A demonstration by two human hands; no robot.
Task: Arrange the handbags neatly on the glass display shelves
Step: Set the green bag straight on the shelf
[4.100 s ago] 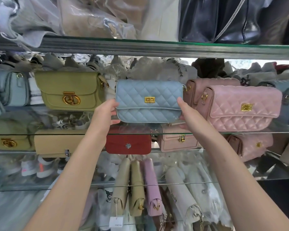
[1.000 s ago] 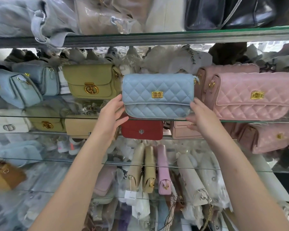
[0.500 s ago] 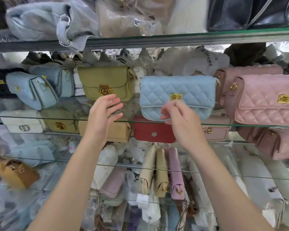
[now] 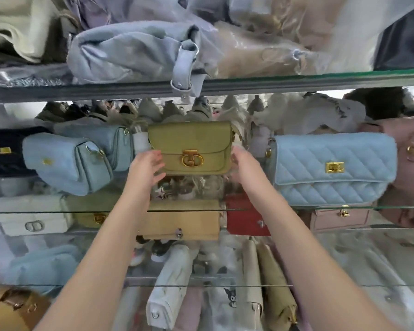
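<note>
Both hands at the olive-green handbag (image 4: pixel 190 149) on the middle glass shelf (image 4: pixel 332 207): left hand (image 4: pixel 145 170) spread open at its 8 o'clock corner, right hand (image 4: pixel 245 169) open at its 4 o'clock side, blurred, grip unclear. Quilted light-blue handbag (image 4: pixel 332 168) stands at 3 o'clock of it, apart.

You can read no clear text here; the dark lettering on the white bag (image 4: pixel 330 113) behind the shelf is too blurred.
</note>
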